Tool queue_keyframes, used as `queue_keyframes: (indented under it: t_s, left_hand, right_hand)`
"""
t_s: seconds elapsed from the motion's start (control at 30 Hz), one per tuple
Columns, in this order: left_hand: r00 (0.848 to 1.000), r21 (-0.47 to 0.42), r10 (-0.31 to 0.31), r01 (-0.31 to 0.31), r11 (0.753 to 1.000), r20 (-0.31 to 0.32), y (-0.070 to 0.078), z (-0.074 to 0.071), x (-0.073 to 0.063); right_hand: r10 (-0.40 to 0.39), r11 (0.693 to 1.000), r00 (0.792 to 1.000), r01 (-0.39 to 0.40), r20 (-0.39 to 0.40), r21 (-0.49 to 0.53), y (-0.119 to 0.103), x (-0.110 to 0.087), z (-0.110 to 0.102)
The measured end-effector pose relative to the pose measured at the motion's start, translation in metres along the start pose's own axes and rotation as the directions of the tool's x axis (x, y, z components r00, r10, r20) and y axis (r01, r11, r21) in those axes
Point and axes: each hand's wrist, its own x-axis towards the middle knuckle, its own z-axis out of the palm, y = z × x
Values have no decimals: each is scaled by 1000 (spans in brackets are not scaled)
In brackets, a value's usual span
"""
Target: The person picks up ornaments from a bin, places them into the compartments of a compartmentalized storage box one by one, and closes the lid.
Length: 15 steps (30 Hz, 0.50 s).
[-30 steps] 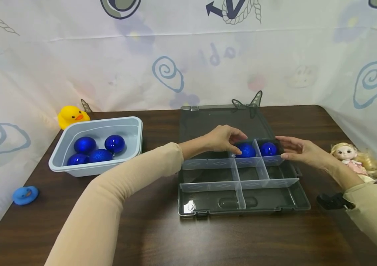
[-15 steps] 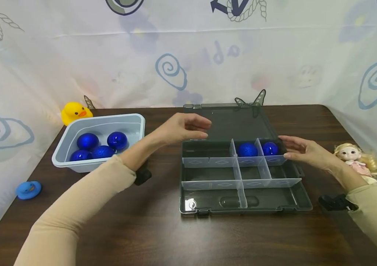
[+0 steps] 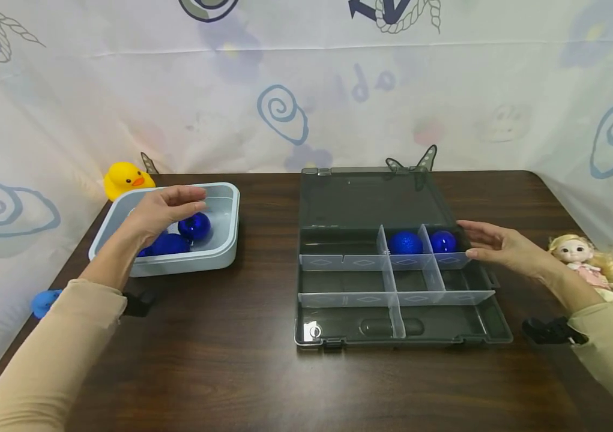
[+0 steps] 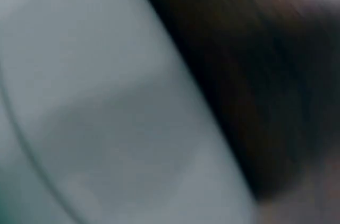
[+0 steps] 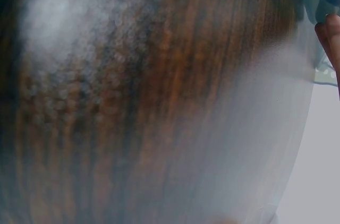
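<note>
My left hand [image 3: 168, 207] hovers over the pale blue plastic tub [image 3: 220, 255] at the left, its fingers extended and holding nothing. Below it in the tub lie several blue baubles, a shiny one [image 3: 194, 227] among them; the hand hides part of the group. At the right, the fingers of my right hand [image 3: 508, 247] rest against the right side of an opened grey divided box [image 3: 403, 333]. Two of its back compartments hold a glittery blue bauble [image 3: 406, 243] and a smaller shiny bauble [image 3: 443, 242]. The left wrist view is too blurred to show that hand.
A yellow rubber duck [image 3: 126, 179] stands behind the tub. The small blue toy [image 3: 44, 303] is partly behind my left sleeve. A blonde doll [image 3: 589, 264] lies near the right table edge. Printed white cloth [image 3: 333, 114] hangs behind the dark wooden table [image 3: 263, 384].
My left hand has let go of the glittery bauble in its compartment and swung left to above the tub. The right hand has stayed at the box's side.
</note>
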Motion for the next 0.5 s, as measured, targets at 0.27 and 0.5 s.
queue_keyframes:
  t_s: [0.27, 0.5]
  left_hand:
    - [998, 25, -62, 62, 998, 3, -26, -14, 5]
    - [988, 104, -122, 113, 988, 92, -32, -12, 12]
  right_hand:
    - [4, 1000, 1000, -4, 4, 12, 1, 0, -1]
    - [9, 1000, 1000, -9, 3, 30, 2, 1, 0]
